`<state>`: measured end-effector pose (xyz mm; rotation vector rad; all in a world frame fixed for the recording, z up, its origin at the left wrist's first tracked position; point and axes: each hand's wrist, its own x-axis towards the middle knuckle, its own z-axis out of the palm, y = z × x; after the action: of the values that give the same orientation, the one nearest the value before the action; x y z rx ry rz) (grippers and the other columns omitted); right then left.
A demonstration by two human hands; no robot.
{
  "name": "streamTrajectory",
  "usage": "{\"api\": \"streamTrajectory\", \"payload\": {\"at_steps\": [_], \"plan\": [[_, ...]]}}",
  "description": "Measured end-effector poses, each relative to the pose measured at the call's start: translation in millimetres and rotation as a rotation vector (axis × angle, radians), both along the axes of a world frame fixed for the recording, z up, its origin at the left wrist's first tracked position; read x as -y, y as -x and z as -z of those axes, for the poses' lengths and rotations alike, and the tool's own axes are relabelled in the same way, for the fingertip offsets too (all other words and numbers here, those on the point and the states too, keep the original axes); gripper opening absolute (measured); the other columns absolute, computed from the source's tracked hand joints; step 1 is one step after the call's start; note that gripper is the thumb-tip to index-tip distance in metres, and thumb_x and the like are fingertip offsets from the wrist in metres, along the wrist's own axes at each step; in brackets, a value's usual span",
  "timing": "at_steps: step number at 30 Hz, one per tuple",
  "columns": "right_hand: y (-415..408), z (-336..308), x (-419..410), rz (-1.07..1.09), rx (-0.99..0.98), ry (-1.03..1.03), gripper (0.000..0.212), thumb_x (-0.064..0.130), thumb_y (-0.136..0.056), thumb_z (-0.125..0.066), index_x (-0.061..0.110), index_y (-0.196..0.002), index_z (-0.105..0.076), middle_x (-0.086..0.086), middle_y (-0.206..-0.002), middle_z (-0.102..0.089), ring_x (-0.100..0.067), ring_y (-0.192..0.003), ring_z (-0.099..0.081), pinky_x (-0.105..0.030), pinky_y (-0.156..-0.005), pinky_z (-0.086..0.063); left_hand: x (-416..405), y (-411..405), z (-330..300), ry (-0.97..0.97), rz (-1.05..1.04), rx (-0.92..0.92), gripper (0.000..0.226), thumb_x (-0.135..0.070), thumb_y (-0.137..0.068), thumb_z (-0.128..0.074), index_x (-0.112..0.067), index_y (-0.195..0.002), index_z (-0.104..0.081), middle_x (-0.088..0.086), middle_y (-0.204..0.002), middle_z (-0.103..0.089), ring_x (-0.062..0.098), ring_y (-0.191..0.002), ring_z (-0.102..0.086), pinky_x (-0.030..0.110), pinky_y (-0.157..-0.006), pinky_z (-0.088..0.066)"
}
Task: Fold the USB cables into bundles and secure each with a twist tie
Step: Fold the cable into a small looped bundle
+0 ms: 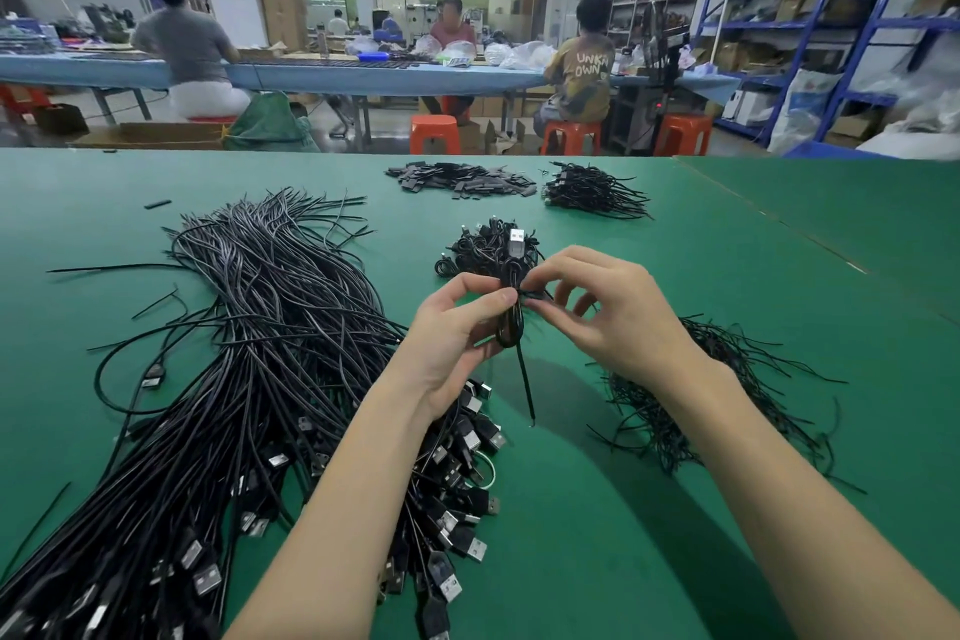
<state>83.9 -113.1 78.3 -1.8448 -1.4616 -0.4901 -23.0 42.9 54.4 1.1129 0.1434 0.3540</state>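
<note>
Fingers [493, 299] of the left hand [457, 333] are curled round a folded USB cable bundle [511, 296], thumb and forefinger pinched at its middle. The bundle is held upright above the green desk [727, 276], its silver USB plug [515, 240] at the top and a loose cable tail [524, 382] hanging below. The right hand [618, 307] is raised just beside it, thumb and forefinger closed on a black twist tie [535, 296] at the bundle's waist; the other fingers are loosely spread. Both forearms are angled in from the lower edge of the view, wrists lifted off the desk.

Behind the hands, a small heap of tied bundles [483, 250] is seen on the desk. To the left, a large pile of loose USB cables [249, 353] is spread, plugs toward the near edge. To the right, under the right forearm, a tangle of twist ties [727, 379] is laid. Farther back, a heap of small black parts [462, 179] and another cluster of cables [592, 192] are noted.
</note>
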Motion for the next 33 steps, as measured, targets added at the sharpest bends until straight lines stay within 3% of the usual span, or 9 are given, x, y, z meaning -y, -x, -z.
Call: {"api": "streamTrajectory", "payload": {"at_steps": [7, 9, 12, 14, 17, 22, 24, 29, 33], "plan": [[12, 0, -6, -0.028, -0.405, -0.077, 0.008, 0.012, -0.09, -0.074, 0.015, -0.084, -0.074, 0.011, -0.068, -0.067, -0.008, -0.061, -0.062, -0.025, -0.056, -0.053, -5, 3, 5, -0.242, -0.002, 0.098, 0.019, -0.004, -0.087, -0.071, -0.019, -0.083, -0.06, -0.002, -0.084, -0.072, 0.008, -0.073, -0.063, 0.018, -0.069, -0.05], [14, -3, -7, -0.117, -0.851, -0.057, 0.012, 0.003, -0.091, -0.071, 0.009, -0.08, -0.071, 0.001, -0.064, -0.064, -0.01, -0.053, -0.058, -0.022, -0.053, -0.052, -4, 3, 5, -0.366, -0.056, 0.171, 0.023, 0.0, -0.087, -0.071, -0.019, -0.081, -0.058, -0.011, -0.082, -0.07, 0.003, -0.078, -0.063, 0.014, -0.072, -0.049], [12, -11, -6, -0.265, -1.931, -0.082, 0.008, -0.002, -0.075, -0.074, 0.0, -0.077, -0.066, -0.006, -0.069, -0.059, -0.008, -0.049, -0.055, -0.014, -0.044, -0.05, 0, 3, 0, -0.503, -0.11, 0.223, 0.026, -0.006, -0.08, -0.076, -0.023, -0.078, -0.057, -0.017, -0.086, -0.067, 0.004, -0.089, -0.065, 0.02, -0.081, -0.05], [13, -11, -5, -0.298, -2.188, -0.146, 0.014, -0.001, -0.069, -0.076, -0.002, -0.077, -0.065, -0.006, -0.068, -0.06, -0.007, -0.048, -0.057, -0.013, -0.042, -0.05, 1, 2, -2, -0.536, -0.133, 0.209, 0.026, -0.009, -0.08, -0.076, -0.026, -0.076, -0.058, -0.015, -0.089, -0.067, 0.007, -0.09, -0.065, 0.022, -0.081, -0.05], [14, -7, -7, -0.159, -1.718, -0.068, 0.008, 0.011, -0.086, -0.074, 0.007, -0.091, -0.069, -0.003, -0.078, -0.069, -0.009, -0.055, -0.062, -0.016, -0.05, -0.053, 3, 0, 2, -0.348, -0.107, 0.136, 0.024, -0.001, -0.087, -0.071, -0.019, -0.081, -0.057, -0.005, -0.085, -0.069, 0.011, -0.078, -0.064, 0.025, -0.077, -0.05], [10, 1, 0, 0.088, -0.315, 0.023, 0.025, 0.014, -0.088, -0.073, 0.03, -0.106, -0.067, 0.018, -0.107, -0.069, -0.011, -0.07, -0.068, -0.025, -0.062, -0.056, -2, 0, 1, -0.095, -0.021, 0.026, 0.018, -0.008, -0.089, -0.068, -0.022, -0.083, -0.059, 0.002, -0.08, -0.066, 0.013, -0.07, -0.061, 0.022, -0.064, -0.051], [13, 4, 0, 0.103, -0.108, 0.047, 0.019, 0.023, -0.086, -0.077, 0.031, -0.102, -0.069, 0.02, -0.101, -0.067, -0.008, -0.07, -0.066, -0.029, -0.063, -0.055, -4, 0, 2, -0.099, -0.012, 0.013, 0.019, -0.009, -0.089, -0.069, -0.024, -0.082, -0.06, 0.003, -0.083, -0.066, 0.013, -0.07, -0.061, 0.022, -0.064, -0.05], [15, 7, -2, 0.099, -0.267, -0.088, 0.006, 0.022, -0.086, -0.079, 0.025, -0.081, -0.076, 0.016, -0.074, -0.07, -0.007, -0.061, -0.063, -0.014, -0.057, -0.044, -3, 1, 4, -0.144, 0.017, 0.006, 0.016, -0.017, -0.078, -0.076, -0.024, -0.084, -0.062, -0.003, -0.081, -0.068, 0.01, -0.072, -0.06, 0.025, -0.071, -0.046], [11, 2, -3, -0.064, -1.284, -0.046, 0.016, 0.012, -0.08, -0.078, 0.015, -0.066, -0.072, 0.0, -0.067, -0.068, -0.006, -0.05, -0.054, -0.014, -0.042, -0.038, 0, 1, 4, -0.24, 0.023, 0.065, 0.019, -0.007, -0.083, -0.074, -0.023, -0.082, -0.064, -0.005, -0.077, -0.066, 0.007, -0.069, -0.057, 0.018, -0.068, -0.044]]}}
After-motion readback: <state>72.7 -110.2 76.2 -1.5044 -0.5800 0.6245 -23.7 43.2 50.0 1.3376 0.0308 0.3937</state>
